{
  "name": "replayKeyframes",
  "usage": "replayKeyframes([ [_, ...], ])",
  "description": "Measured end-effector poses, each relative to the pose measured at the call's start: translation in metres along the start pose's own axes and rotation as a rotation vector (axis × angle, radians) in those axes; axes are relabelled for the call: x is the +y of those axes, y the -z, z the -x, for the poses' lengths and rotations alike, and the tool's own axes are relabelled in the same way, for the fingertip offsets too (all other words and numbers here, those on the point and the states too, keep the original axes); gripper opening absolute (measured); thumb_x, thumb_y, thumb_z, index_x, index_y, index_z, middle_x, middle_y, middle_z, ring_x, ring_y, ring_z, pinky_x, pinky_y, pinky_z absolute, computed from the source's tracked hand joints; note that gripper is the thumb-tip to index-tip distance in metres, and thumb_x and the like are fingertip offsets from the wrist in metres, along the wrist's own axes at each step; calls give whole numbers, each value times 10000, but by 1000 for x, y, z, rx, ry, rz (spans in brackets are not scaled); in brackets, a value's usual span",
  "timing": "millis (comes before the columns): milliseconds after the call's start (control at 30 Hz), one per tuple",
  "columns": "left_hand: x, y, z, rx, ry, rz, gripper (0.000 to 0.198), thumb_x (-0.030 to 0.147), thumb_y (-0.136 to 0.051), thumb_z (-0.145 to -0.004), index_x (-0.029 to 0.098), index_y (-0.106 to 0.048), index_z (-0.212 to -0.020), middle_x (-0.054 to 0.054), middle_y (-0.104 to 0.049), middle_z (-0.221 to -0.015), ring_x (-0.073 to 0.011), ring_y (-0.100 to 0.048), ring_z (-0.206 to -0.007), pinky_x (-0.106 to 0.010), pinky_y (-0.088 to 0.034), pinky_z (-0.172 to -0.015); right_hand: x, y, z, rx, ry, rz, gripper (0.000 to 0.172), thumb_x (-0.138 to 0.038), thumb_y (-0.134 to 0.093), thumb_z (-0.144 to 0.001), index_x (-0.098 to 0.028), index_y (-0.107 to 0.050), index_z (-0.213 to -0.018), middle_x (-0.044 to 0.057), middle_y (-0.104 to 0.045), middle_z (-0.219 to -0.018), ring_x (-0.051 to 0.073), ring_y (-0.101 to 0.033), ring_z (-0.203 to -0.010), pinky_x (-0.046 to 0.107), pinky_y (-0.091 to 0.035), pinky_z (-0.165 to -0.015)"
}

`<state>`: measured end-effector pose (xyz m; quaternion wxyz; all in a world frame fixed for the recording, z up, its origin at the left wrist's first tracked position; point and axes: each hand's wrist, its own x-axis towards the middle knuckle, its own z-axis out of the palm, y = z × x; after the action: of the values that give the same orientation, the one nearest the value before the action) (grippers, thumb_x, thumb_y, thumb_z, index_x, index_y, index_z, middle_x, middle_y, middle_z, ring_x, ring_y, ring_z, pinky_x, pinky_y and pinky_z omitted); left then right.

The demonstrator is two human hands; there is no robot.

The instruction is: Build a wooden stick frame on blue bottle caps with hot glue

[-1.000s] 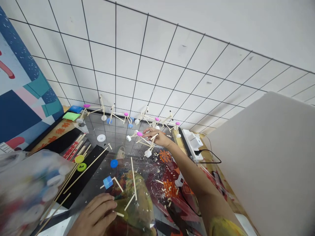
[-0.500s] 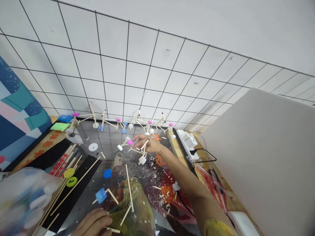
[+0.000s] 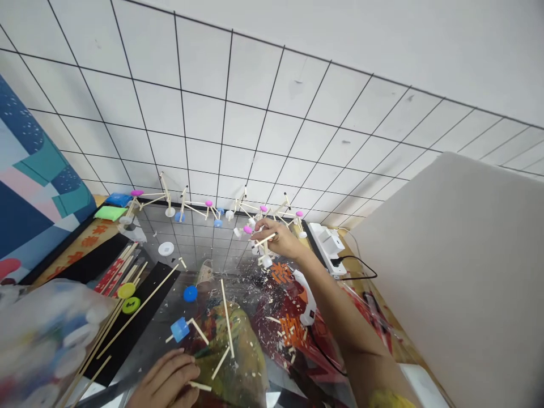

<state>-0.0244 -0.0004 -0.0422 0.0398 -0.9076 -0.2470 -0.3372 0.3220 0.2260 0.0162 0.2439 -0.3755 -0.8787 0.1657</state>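
My right hand (image 3: 278, 237) is at the back of the dark glossy table, its fingers closed on a small stick figure. The figure has a pink oval cap (image 3: 247, 229), pale sticks and white round caps (image 3: 266, 261). Low in the view, my left hand (image 3: 168, 379) lies flat on the table with its fingers side by side. A short stick (image 3: 199, 386) pokes out by its fingertips. Just beyond that hand sits a blue block (image 3: 180, 328) with sticks attached. Several similar pink-topped stick figures (image 3: 208, 204) stand in a row along the wall.
A white glue gun (image 3: 305, 297) lies beside my right forearm. A power strip (image 3: 327, 246) and a large pale panel (image 3: 459, 272) are at right. Loose sticks (image 3: 227, 317), a blue cap (image 3: 190, 293), a white cap (image 3: 166, 249) and a bag of caps (image 3: 51, 340) are elsewhere.
My right hand has moved right and slightly back with the stick figure, nearer the row. The glue gun is now more exposed. My left hand stays in place on the table.
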Motion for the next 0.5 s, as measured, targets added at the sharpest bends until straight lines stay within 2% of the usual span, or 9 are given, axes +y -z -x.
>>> replayKeyframes([
  [100,2,5,-5,-21,8,21,203,110,-522,-929,228,-681,-887,23,-731,-991,-89,-627,-1065,-224,-342,-1180,0,8,-4,-43,-84,94,247,-96,-649,-796,-228,-770,-965,36,-682,-991,134,-622,-792,235,-451,-716],
  [200,4,5,-4,-40,9,42,206,86,-518,-903,219,-674,-885,17,-728,-1016,-99,-612,-1082,-234,-318,-1189,-3,10,-6,-64,-107,238,233,-102,-657,-775,-231,-777,-928,37,-689,-1005,156,-639,-855,239,-434,-724],
  [367,14,-2,1,-36,97,75,276,50,-453,-886,216,-674,-871,5,-724,-1015,-123,-605,-1075,-290,-283,-1207,-16,-1,-4,81,-311,468,161,-227,-620,-856,-231,-772,-906,40,-715,-898,180,-641,-795,255,-380,-644],
  [500,19,-1,1,-11,131,79,292,42,-433,-875,207,-674,-857,-8,-719,-1012,-139,-599,-1075,-319,-283,-1208,-24,-13,-13,181,-430,568,224,-336,-583,-922,-216,-772,-940,72,-722,-920,199,-631,-775,284,-362,-648],
])
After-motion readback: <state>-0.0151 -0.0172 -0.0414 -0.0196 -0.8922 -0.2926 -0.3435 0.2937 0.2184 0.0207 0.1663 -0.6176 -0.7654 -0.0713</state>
